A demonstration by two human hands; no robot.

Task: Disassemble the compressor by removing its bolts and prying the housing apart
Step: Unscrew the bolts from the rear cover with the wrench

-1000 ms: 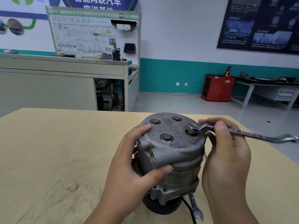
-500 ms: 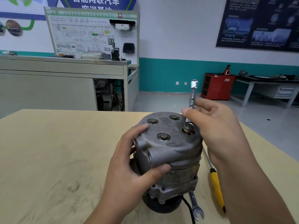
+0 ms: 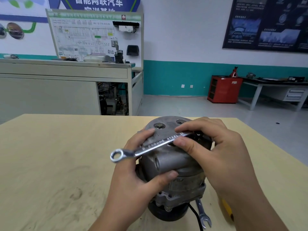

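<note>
Tabletop [image 3: 50,164]: left hand [image 3: 133,180] grips compressor [image 3: 175,162]; right hand [image 3: 221,152] pinches wrench [image 3: 155,146], now swung leftward across it, so the hidden bolt is likely loosening.

Both hands gripping

Left hand [image 3: 131,180] wraps the compressor [image 3: 176,162] — thumb across its front, fingers [image 3: 146,133] curled over the top edge. Right hand [image 3: 221,152] comes from the right, thumb and forefinger pinching the wrench [image 3: 156,145].
</note>
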